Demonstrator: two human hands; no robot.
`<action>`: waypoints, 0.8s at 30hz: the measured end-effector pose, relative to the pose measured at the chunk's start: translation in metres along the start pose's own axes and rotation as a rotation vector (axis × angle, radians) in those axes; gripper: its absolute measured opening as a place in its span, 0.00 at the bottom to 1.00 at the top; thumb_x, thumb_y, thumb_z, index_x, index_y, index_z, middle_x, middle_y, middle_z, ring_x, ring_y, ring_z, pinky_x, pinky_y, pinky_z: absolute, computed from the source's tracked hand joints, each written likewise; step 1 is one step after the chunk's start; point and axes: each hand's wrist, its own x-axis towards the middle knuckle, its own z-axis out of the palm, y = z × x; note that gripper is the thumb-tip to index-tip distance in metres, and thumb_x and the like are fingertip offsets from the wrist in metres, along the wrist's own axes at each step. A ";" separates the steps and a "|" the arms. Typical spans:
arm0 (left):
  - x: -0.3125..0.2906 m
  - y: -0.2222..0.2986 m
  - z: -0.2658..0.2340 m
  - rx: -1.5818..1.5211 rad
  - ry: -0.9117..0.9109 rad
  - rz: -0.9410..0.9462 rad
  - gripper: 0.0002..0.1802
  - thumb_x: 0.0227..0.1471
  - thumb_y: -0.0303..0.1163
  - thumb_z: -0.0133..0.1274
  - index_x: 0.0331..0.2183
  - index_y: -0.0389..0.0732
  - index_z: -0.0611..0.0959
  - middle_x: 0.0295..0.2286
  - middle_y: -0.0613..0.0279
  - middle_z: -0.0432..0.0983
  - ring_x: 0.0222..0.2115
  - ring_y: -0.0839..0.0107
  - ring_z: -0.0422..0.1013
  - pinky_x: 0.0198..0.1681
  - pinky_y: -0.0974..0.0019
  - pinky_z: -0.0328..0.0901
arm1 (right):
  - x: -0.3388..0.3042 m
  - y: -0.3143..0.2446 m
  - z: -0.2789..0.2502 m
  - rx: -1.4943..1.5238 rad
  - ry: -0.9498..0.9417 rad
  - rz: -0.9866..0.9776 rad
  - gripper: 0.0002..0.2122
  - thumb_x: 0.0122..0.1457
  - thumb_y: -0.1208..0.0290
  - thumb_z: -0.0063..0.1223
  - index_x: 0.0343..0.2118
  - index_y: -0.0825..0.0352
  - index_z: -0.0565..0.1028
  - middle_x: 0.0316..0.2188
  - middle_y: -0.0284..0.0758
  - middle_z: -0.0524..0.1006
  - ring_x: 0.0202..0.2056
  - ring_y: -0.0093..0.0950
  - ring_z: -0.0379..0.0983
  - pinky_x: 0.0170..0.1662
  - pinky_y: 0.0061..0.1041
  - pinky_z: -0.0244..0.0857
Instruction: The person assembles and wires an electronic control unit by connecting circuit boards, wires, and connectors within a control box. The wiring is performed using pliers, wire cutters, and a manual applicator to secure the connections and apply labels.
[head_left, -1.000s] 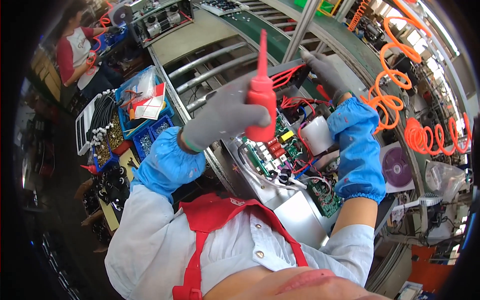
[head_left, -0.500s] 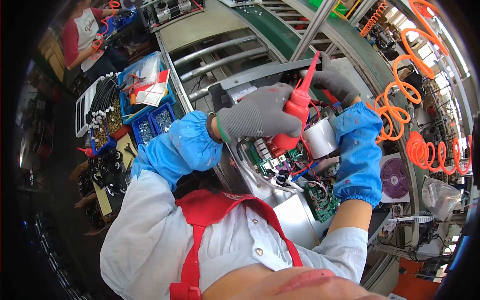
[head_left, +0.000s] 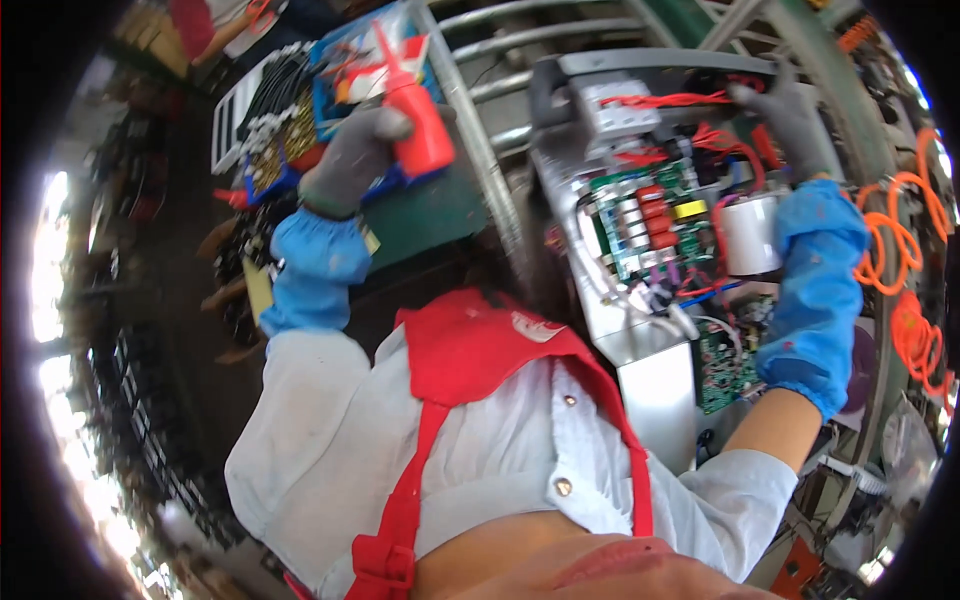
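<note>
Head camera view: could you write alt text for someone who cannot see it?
A person's gloved left hand holds a red squeeze bottle over blue parts bins, while the gloved right hand reaches into red wires of an open electrical unit with a green circuit board.

The right hand (head_left: 790, 115) is lying among red wires (head_left: 690, 100), so its fingertips are hiding. The left hand (head_left: 350, 160) is covering the lower side of the red bottle (head_left: 420, 125). The bin (head_left: 350, 60) behind is blurring, its contents unreadable.

Orange coiled hose (head_left: 905, 260) – blue parts bins (head_left: 345, 75) behind.
</note>
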 end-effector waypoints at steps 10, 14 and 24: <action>0.046 -0.163 -0.062 1.513 0.066 -0.567 0.30 0.36 0.46 0.59 0.41 0.39 0.80 0.37 0.46 0.78 0.40 0.51 0.75 0.43 0.55 0.69 | 0.013 0.041 -0.006 -0.121 0.012 0.075 0.34 0.49 0.57 0.65 0.54 0.72 0.63 0.45 0.43 0.72 0.47 0.35 0.70 0.50 0.31 0.65; 0.101 -0.163 -0.045 1.677 -0.279 -0.424 0.27 0.40 0.46 0.56 0.41 0.38 0.80 0.37 0.46 0.78 0.41 0.52 0.75 0.45 0.56 0.68 | -0.033 -0.008 -0.008 -0.507 0.046 0.276 0.30 0.52 0.54 0.61 0.53 0.68 0.65 0.44 0.47 0.73 0.47 0.38 0.71 0.50 0.34 0.64; 0.298 0.004 0.147 0.197 -0.753 0.169 0.19 0.56 0.43 0.51 0.44 0.41 0.78 0.38 0.66 0.76 0.36 0.76 0.70 0.41 0.70 0.65 | -0.261 -0.206 0.047 -0.756 0.424 0.340 0.12 0.54 0.68 0.55 0.40 0.65 0.72 0.34 0.41 0.75 0.36 0.44 0.73 0.36 0.37 0.66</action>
